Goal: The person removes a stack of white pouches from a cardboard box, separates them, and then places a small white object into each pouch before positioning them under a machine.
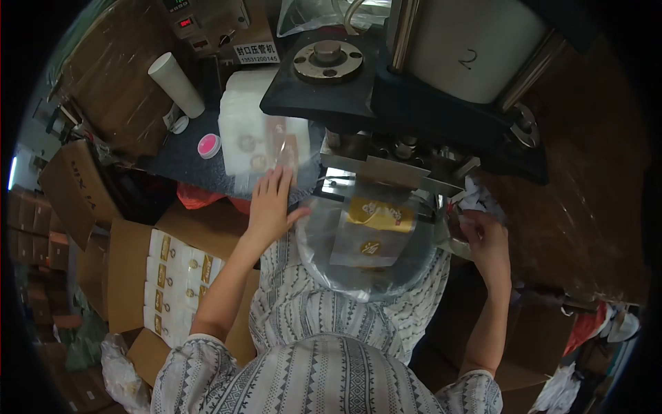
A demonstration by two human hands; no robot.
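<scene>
My left hand (271,207) has its fingers spread, with the fingertips at the lower edge of a stack of white printed packets (241,127). A clear bag with a gold label (376,224) lies on a round, plastic-covered plate (317,259) below the press machine (414,169). To the right of that plate, my right hand (485,238) has its fingers curled together beside crumpled clear film. What those fingers hold, if anything, is too small to tell.
An open carton (127,276) with packed white and gold packets (176,283) stands at lower left. On the dark bench are a white tube (177,86) and a pink-topped round container (208,145). A control box (214,31) sits behind.
</scene>
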